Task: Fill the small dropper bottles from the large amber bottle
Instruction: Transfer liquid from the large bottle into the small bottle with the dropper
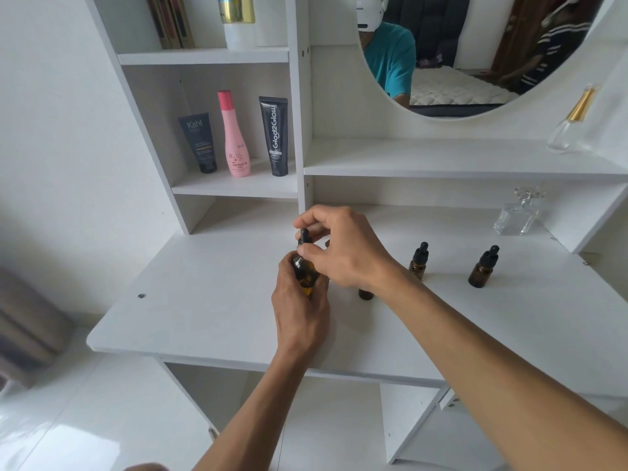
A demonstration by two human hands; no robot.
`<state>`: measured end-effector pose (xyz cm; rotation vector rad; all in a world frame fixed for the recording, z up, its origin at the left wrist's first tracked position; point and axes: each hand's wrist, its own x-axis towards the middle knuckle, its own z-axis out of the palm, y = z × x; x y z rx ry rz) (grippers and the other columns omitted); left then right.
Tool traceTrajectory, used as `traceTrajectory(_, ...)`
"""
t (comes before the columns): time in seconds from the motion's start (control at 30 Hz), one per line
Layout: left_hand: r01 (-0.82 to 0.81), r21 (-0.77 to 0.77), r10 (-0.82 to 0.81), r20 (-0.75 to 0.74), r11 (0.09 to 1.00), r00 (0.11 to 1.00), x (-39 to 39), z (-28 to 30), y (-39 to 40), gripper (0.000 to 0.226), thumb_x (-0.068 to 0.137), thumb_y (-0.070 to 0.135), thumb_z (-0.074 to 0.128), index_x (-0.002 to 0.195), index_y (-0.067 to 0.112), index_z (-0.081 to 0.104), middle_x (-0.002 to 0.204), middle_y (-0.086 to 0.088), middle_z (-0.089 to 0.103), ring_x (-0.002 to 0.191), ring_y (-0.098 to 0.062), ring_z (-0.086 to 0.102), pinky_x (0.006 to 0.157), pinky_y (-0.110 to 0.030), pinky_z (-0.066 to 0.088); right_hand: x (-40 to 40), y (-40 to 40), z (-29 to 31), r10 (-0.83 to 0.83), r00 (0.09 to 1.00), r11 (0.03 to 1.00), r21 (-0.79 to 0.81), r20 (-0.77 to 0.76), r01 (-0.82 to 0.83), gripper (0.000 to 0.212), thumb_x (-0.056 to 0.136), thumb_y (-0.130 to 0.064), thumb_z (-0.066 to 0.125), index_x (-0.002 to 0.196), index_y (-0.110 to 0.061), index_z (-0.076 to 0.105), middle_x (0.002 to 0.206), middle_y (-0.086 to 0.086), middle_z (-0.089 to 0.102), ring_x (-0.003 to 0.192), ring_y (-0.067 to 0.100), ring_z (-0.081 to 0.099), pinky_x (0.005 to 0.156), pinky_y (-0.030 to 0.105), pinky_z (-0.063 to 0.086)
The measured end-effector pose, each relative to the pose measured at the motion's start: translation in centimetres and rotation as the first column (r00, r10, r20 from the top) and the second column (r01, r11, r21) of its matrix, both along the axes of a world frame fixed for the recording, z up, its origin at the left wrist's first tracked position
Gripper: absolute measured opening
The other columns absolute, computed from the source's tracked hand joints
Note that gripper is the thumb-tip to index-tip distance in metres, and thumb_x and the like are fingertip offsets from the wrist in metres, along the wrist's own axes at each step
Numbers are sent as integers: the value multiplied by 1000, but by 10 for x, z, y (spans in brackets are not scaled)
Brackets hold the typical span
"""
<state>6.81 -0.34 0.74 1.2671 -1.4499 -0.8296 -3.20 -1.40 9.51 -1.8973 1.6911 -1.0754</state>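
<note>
Two dropper bottles (418,261) (482,266) right; third (366,294) prob. behind right hand (343,249).

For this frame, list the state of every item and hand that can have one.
Large amber glass bottle: upright, black dropper cap on, gripped.
Left hand: wrapped around that bottle's body.
Right hand: fingers pinching its cap.
Middle small amber dropper bottle: capped, upright on the white desk.
Right small amber dropper bottle: capped, upright.
Third small bottle: mostly hidden; cap unclear.

Bare forearms, teal T-shirt mirrored
</note>
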Motion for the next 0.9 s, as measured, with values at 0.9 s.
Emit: traceTrajectory(0.9, 29, -21, -30, -35, 999, 999, 0, 2, 3, 34, 93, 17, 63, 121, 28, 46, 103, 9, 65, 86, 8, 59, 68, -4, 42, -1, -1, -1, 85, 994, 994, 68, 69, -89, 26, 90, -5, 68, 113, -17, 69, 104, -6, 74, 103, 7, 67, 87, 18, 52)
